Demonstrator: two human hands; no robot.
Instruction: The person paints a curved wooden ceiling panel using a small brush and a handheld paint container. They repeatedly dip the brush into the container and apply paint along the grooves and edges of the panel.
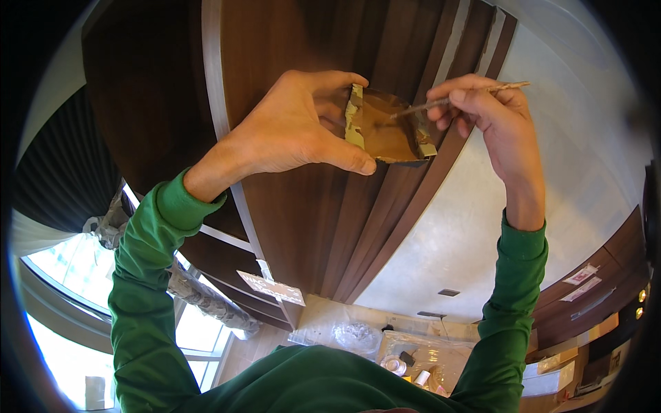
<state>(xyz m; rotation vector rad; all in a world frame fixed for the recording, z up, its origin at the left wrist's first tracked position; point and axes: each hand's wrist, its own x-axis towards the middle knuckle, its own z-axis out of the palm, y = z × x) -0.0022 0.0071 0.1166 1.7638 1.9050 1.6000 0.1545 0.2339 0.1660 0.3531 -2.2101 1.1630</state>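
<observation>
Cardboard scrap [389, 127], edge hidden by clamping left fingers [348, 160]; right fingers [458, 96] pinch a thin brush [468, 94].

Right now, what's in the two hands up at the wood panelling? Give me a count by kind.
Palette pieces, brown-smeared with pale chipped edges: 1, pinched in the left hand – the palette piece
Thin sticks or brushes: 1, held in the right hand – the thin stick, tip on the brown smear
Total: 2
</observation>
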